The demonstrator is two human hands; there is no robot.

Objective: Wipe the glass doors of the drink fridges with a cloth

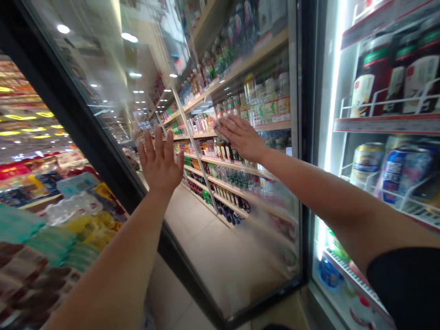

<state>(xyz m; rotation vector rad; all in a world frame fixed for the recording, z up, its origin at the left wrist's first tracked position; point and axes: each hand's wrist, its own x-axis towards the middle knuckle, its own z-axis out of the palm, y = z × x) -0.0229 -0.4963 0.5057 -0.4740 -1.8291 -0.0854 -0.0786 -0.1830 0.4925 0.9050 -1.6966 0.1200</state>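
A glass cooler door (220, 256) with a black frame stands swung out in front of me. My left hand (161, 162) is raised at the door, palm toward the glass, fingers stretched and spread, close to the frame's left bar. Higher up and to the right, my right hand (242, 137) lies flat against the pane, fingers extended and slightly blurred. A pale patch shows under its fingertips; whether it is a cloth or a reflection I cannot make out. Neither hand visibly grips anything.
At right, the lit cooler (330, 137) holds dark bottles (371, 75) and cans (367, 162) behind wire rails. Through the glass appear long shelves of bottles (227, 174) and a tiled floor (187, 215). Packaged goods (79, 220) are piled at left.
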